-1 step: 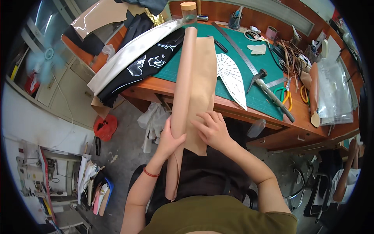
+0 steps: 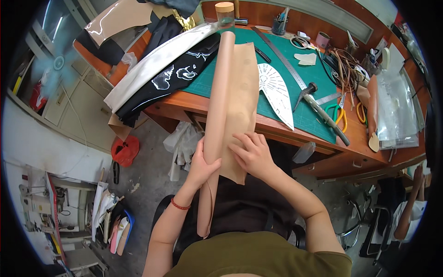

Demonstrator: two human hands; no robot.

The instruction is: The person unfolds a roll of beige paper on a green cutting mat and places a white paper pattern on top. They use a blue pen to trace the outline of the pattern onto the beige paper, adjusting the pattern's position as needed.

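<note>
Our left hand wraps the long tan leather roll; our right hand lies flat on its loose flap, overhanging the wooden table edge.

My left hand is cupped, thumb up and fingers curled round out of sight, a red band on its wrist. My right hand lies flat, palm down, fingers together pointing left. Both forearms rise from below.
</note>
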